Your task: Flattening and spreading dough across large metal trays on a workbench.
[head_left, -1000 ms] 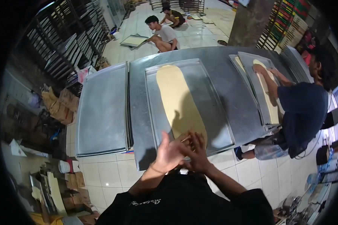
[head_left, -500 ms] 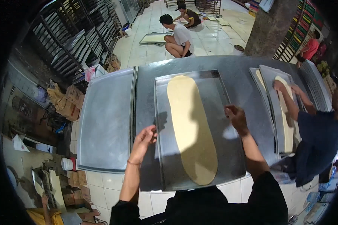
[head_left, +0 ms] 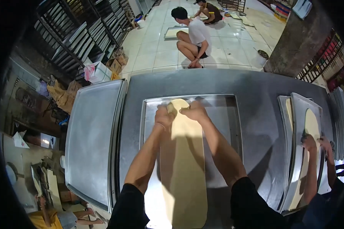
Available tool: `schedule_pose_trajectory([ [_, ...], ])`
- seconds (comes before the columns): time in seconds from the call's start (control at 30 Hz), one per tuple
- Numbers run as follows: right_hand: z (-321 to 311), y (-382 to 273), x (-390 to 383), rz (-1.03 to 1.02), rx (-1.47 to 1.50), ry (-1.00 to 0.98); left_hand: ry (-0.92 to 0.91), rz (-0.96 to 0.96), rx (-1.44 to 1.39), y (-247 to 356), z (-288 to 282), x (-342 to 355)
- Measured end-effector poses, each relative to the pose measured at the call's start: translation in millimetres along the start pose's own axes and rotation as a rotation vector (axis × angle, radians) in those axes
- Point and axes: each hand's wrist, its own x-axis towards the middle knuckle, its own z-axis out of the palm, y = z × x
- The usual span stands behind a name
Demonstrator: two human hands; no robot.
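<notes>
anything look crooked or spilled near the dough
No spill shows. The long, pale yellow dough sheet lies off-centre in its rectangular metal tray: more bare metal shows to its right than left, so it seems slightly misplaced.

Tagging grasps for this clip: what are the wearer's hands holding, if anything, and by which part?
The dough strip, by its far end: left hand at the left edge, right hand at the right.
</notes>
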Motion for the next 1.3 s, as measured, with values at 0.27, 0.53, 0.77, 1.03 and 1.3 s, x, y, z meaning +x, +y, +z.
schedule_pose_trajectory([
  [0.27, -3.1, -4.3, -30.5, -0.130, 0.145, 0.166, -0.052, -0.005, -0.477, 10.5, 7.4, 3.2],
  [0.53, -124.4, 43.1, -40.2, -0.070, 1.109, -0.257, -0.358, -0.035, -1.246, 15.5, -69.5, -2.9],
  [0.77, -86.9, 95.5, 26.0, 0.370, 0.618, -0.001, 0.093, -0.261, -0.483, -34.1, -10.4, 47.8],
  [1.03, -99.3, 116.3, 33.3, 0.334, 0.655, -0.142, 0.128, -0.300, -0.430, -34.3, -17.8, 57.9],
  [1.3, -58.9, 112.3, 12.7, -0.089, 0.036, 0.493, 0.314, -0.273, -0.171, -12.6, -13.9, 40.7],
])
